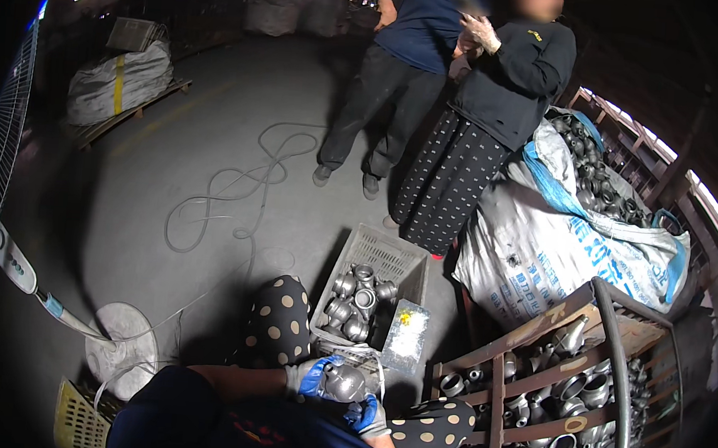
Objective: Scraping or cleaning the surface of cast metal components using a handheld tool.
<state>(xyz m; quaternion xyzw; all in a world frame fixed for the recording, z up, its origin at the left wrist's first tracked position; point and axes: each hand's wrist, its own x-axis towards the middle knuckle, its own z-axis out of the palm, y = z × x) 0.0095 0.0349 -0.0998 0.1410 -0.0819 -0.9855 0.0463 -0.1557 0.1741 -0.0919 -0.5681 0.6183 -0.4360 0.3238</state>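
In grey-and-blue work gloves, both my hands are closed on one rounded, dull grey metal pipe fitting (343,383) above my lap. My left hand (313,376) grips its left side, and my right hand (370,416) has its fingers against the lower right side. Just beyond them, a grey plastic crate (416,263) holds several similar pipe fittings (360,299). At the crate's right front corner lies a dark flat panel (406,335) bearing something white and a small yellow item.
A rusty metal bin (496,400) full of fittings stands at my right, below a large white sack (507,251) of more fittings. Two people (403,69) stand ahead. A hose (267,176) loops over the floor. A standing fan (122,341) is at left, near a yellow crate (78,429).
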